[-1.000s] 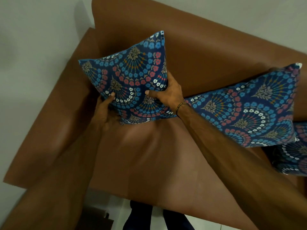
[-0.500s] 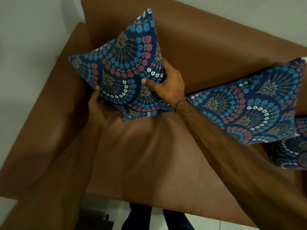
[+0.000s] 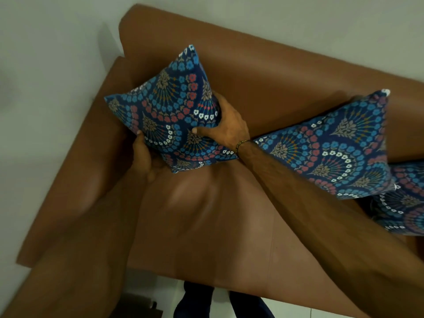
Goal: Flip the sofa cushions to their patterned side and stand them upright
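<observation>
Change since half a second ago: the held cushion (image 3: 169,118) sits a little lower and further right in view, tipped more on its corner; the grip on both sides is as it was.
Wall (image 3: 46,65): pale, filling the left and far side.
Sofa (image 3: 195,214): brown, its left armrest (image 3: 75,171) running from near to far; the backrest crosses the far side.
Left hand (image 3: 143,154): reaches from the near left, palm cupped under the held cushion's lower left edge, fingertips pressing the fabric; it is gripping that cushion.
Held cushion: blue patterned face towards the camera, tilted on a corner, in the sofa's far left corner; its near corner is close to the seat, contact not clear.
Right hand (image 3: 227,127): forearm stretches from the near right; thumb lies across the patterned face, fingers wrap behind the right edge, clamped on the held cushion.
Bracelet (image 3: 242,144): thin and beaded, on the right wrist.
Second cushion (image 3: 332,148): patterned side out, leaning on the backrest, just right of the right wrist.
Third cushion (image 3: 403,203): partly cut off at the right edge, overlapped by the second.
</observation>
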{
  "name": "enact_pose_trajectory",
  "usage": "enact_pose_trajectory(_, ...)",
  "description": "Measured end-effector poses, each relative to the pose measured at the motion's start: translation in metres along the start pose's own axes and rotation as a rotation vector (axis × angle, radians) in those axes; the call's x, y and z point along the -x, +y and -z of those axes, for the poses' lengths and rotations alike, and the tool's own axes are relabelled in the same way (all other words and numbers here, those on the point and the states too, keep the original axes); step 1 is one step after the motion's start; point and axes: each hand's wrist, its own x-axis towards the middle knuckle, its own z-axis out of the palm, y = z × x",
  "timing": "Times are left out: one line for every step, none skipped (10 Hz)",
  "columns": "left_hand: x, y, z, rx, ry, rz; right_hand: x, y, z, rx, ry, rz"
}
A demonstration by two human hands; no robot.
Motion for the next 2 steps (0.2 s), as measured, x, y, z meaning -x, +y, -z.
enact_pose_trajectory(0.019,0.000,-0.008,-0.160,0.128,-0.085,0.010,-0.003,0.016,0.078,-0.008,-0.014)
enact_pose_trajectory(0.075,0.010,-0.028,-0.396,0.297,-0.215,0.026,-0.014,0.057,0.299,0.065,0.032)
